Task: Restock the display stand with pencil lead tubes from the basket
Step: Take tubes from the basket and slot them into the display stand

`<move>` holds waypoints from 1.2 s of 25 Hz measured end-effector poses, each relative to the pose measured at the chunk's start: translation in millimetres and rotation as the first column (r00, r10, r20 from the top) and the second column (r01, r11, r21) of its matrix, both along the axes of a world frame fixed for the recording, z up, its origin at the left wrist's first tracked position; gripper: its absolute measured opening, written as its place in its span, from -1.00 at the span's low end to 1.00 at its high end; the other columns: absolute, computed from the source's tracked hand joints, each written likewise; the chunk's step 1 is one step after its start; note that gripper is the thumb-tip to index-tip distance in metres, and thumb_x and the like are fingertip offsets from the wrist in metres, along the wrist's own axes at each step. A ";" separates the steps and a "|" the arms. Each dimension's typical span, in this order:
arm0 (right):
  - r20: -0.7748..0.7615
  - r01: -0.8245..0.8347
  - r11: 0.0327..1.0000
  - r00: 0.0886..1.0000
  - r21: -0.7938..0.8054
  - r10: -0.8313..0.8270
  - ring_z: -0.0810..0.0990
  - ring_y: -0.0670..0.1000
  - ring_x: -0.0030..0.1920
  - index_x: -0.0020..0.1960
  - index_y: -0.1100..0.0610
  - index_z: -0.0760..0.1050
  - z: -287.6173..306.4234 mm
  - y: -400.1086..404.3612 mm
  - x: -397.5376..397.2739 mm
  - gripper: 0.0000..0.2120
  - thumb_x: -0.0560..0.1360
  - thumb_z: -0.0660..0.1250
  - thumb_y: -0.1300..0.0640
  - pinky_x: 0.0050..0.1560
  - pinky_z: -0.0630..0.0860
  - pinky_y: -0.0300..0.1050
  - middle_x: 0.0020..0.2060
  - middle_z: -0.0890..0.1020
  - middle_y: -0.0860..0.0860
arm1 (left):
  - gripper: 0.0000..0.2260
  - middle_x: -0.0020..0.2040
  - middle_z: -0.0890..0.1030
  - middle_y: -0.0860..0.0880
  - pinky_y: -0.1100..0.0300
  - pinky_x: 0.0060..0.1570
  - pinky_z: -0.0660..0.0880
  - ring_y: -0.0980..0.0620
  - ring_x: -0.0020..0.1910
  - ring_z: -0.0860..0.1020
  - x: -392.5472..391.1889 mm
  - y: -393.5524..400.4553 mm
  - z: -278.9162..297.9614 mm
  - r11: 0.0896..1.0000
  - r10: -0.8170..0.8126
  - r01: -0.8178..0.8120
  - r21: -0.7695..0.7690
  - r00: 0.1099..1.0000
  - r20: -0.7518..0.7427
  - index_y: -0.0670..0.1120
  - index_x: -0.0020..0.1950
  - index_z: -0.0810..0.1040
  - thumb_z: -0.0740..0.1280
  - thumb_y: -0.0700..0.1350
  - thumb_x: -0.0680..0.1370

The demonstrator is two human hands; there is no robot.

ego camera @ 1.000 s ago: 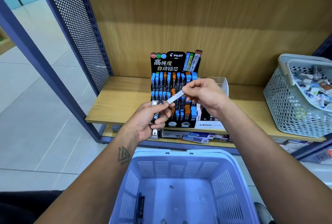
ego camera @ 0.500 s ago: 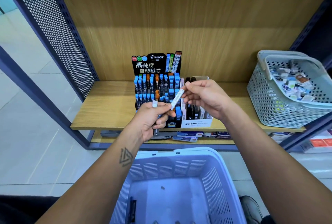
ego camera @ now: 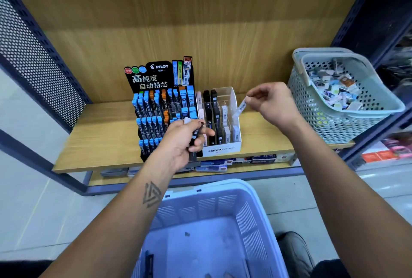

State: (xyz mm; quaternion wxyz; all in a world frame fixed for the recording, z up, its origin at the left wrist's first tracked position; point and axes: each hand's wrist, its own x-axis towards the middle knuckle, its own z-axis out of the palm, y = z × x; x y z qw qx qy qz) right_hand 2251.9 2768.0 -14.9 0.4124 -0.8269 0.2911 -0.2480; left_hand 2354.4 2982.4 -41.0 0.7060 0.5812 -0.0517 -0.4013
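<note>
Right hand (ego camera: 273,101) has pulled 1 white tube (ego camera: 240,106) clear of the left, pinching it over the MONO box (ego camera: 223,149). Left hand (ego camera: 181,142) clamps the remaining tubes (ego camera: 194,136). Insertion next.

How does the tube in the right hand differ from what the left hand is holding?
The right hand pinches one white lead tube by its top end, tilted above the Mono display box. The left hand grips dark lead tubes in a curled fist, low in front of the Pilot display stand. The white tube shows a barcode; the dark ones are mostly hidden. Both are slim lead tubes.
</note>
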 end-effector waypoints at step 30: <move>-0.287 -0.139 0.922 0.957 -0.362 0.032 0.66 0.07 -0.11 -0.04 0.11 0.66 -57.1 7.5 58.2 -0.97 0.51 0.47 0.18 0.04 0.62 -0.01 -0.14 0.70 0.08 | -0.81 -0.20 0.66 -0.26 0.30 -0.63 0.15 0.09 -0.57 0.30 7.1 -1.2 -21.2 0.991 -0.133 0.133 0.017 0.991 0.020 -0.39 0.18 0.51 0.21 -0.28 0.68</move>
